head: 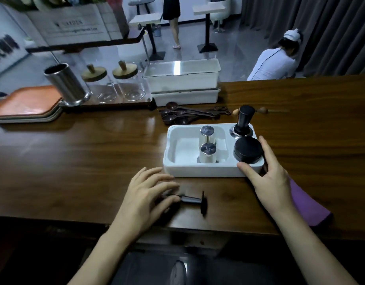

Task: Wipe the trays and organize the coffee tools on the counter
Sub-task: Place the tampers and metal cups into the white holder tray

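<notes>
At a wooden counter (74, 161), a person's left hand (148, 194) curls fingers and thumb round the handle of a black tamper (195, 200) lying on its side just in front of the white tray (198, 169). The right hand (268, 173) clasps the tray's near right corner, thumb on the front rim. The tamper is probably best lifted by its handle and lowered gently into the tray, with the right hand steadying the tray throughout.

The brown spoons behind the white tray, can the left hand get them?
Probably yes: bare counter beside the white tray leaves the left hand a way to the brown spoons. It holds a tamper.
</notes>
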The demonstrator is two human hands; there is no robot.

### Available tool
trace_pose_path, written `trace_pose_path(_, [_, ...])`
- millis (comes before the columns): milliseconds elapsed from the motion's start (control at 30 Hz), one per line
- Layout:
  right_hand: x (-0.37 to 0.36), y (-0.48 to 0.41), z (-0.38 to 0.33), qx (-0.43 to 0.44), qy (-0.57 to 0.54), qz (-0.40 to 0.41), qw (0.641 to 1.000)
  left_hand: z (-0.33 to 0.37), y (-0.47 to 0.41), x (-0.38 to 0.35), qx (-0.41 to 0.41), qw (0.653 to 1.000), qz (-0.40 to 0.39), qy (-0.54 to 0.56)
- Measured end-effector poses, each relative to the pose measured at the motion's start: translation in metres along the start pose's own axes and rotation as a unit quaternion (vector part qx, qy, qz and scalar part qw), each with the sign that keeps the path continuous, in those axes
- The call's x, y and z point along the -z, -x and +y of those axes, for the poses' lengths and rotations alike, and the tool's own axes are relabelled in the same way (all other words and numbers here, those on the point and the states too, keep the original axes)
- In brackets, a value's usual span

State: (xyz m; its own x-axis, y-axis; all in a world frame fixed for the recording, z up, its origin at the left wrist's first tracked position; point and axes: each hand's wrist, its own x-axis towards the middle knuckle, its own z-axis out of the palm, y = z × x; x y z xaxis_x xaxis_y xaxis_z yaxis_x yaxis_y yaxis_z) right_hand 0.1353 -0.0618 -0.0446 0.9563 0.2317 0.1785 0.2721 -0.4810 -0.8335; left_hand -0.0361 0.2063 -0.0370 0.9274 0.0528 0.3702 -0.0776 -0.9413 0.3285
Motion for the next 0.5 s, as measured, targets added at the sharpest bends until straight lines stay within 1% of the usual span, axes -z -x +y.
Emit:
trace_pose_path(67, [0.002,0.001,0.001,0.009,0.009,-0.004,1.0,-0.001,0.012,0.002,0.045,0.999,0.016,0.005])
trace_pose_path(133, [0.004,0.001,0.0,0.007,0.022,-0.003,1.0,-0.005,0.023,0.009,0.112,0.993,0.021,0.041])
trace_pose_path(200, [0.004,0.001,-0.001,0.009,0.025,-0.004,1.0,-0.009,0.03,0.012,0.17,0.983,0.003,0.072])
trace_pose_path(233, [0.005,0.002,-0.001,0.01,0.025,-0.005,1.0,-0.01,0.033,0.011,0.185,0.979,-0.008,0.08])
trace_pose_path(367, [0.004,0.001,0.001,0.016,0.027,-0.005,0.999,-0.008,0.031,0.006,0.214,0.974,-0.015,0.074])
trace_pose_path(500, [0.004,0.002,0.004,0.027,0.019,0.001,0.999,-0.003,0.023,0.0,0.197,0.978,-0.028,0.069])
